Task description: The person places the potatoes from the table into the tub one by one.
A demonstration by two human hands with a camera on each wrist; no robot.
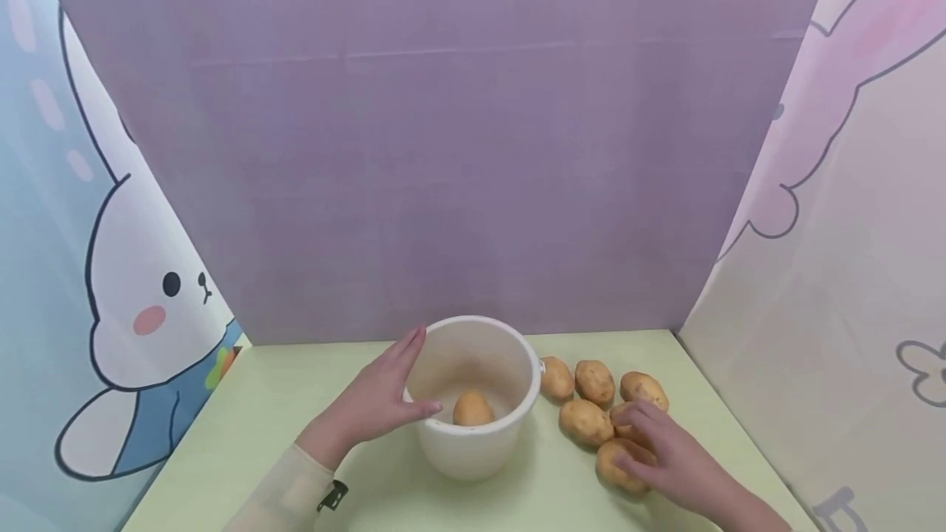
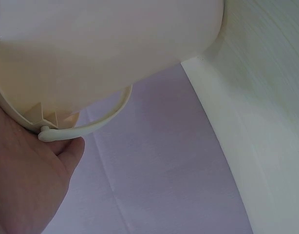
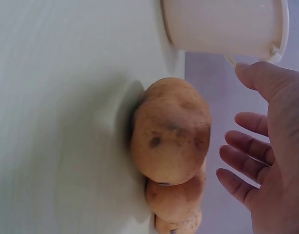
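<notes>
1. so, the fingers of the right hand [image 1: 676, 462] are spread and slightly bent, with nothing in them; the right wrist view shows a gap between them and the nearest potato [image 3: 171, 134]. a grip taken too high on its round side could let it slip away.
2. about that one, five other potatoes [image 1: 586, 424] lie bunched on the table [image 1: 547, 499], to the right of the bucket [image 1: 473, 458]. they sit so close that fingers pushed down among them might set a neighbour rolling.
3. the fingers of the left hand [image 1: 369, 401] are straight and wide apart, laid against the bucket's rim [image 1: 473, 430]; they carry nothing, and how hard they press cannot be told. too light a touch may let the bucket slide if bumped; too hard a push could tip it.
4. the handle [image 2: 86, 129] runs just beside that hand, so a quick pull away could snag on it and jerk the bucket.
5. farther in, one lone potato [image 1: 473, 409] lies at the bottom of the bucket. anything let fall from high up might knock it, or strike the rim and bounce out.
</notes>
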